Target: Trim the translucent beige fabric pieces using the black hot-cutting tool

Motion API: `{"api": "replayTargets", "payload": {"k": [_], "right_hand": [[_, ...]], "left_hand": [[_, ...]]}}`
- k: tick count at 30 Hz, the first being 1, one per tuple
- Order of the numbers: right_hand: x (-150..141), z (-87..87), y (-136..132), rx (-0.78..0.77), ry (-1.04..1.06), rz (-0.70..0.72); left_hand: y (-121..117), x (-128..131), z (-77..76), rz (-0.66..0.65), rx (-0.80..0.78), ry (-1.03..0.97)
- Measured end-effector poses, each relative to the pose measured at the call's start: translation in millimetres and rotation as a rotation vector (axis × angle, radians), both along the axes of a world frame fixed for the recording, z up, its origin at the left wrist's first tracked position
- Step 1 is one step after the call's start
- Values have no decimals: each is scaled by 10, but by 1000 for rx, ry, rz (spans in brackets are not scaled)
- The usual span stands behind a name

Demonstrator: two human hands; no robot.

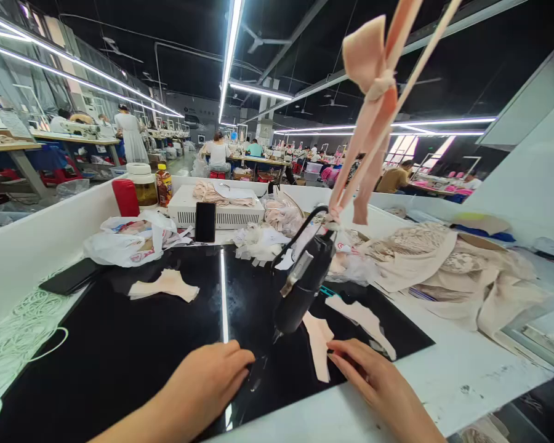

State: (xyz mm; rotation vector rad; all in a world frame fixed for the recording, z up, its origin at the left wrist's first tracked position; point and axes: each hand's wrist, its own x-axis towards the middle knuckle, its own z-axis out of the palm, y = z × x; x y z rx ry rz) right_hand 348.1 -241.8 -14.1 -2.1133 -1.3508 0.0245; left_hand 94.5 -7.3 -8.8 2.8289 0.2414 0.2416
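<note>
My left hand (212,381) hovers low over or rests on the shiny black work surface (133,363), its fingers curled and pressed together. Whatever they may hold is hidden; a small clear strip (258,372) lies beside the fingertips. At the right, my right hand (372,372) pinches the edge of a beige cut fabric piece (319,344) between thumb and index finger. Another beige fabric piece (364,323) lies just beyond that hand. Between the hands hangs a black tool (305,283) with a pointed tip, tied up by pink fabric strips (373,117).
A small stack of beige pieces (165,286) lies at the far left. Behind are a plastic bag (129,243), a phone (205,223) and a white vented box (180,212). Beige fabric (406,258) heaps at right; pale cord (23,332) lies left. People work at distant tables.
</note>
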Motion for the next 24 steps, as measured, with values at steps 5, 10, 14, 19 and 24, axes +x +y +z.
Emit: {"api": "replayTargets", "payload": {"k": [5, 10, 14, 19, 24], "right_hand": [[-1, -174, 2, -17, -68, 22], [-17, -318, 42, -14, -66, 27], [-7, -334, 64, -7, 4, 0], [33, -289, 100, 2, 158, -33], [125, -233, 118, 53, 286, -57]], "left_hand": [[-517, 419, 29, -154, 108, 76], [-712, 781, 133, -108, 213, 253], [-766, 885, 115, -94, 266, 341], [-773, 871, -11, -124, 322, 268], [-788, 866, -67, -125, 340, 224]]}}
